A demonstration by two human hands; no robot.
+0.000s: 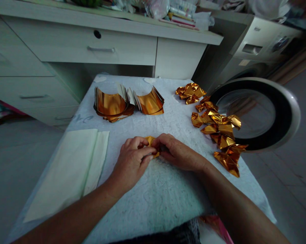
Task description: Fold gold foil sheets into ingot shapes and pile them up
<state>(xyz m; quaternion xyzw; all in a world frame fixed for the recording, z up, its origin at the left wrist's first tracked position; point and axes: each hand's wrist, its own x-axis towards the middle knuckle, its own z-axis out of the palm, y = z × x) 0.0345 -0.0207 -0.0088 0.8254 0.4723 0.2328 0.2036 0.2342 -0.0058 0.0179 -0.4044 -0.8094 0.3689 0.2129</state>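
Between my two hands, at the middle of the table, is a small piece of gold foil paper (150, 139), mostly covered by fingers. My left hand (134, 157) pinches its left side with thumb and fingers. On its right side, my right hand (177, 152) has its fingers closed on the same piece. Beyond the hands stand two curved stacks of gold foil paper sheets, a left stack (111, 104) and a right stack (150, 102). Several folded gold foil pieces (223, 132) lie in a loose row along the table's right side.
White folded sheets (63, 166) lie at the left on the cloth-covered table (155, 203). A washing machine's round door (286, 115) stands open against the table's right edge. Behind is a white desk with drawers (122, 49), its top crowded with bags and books.
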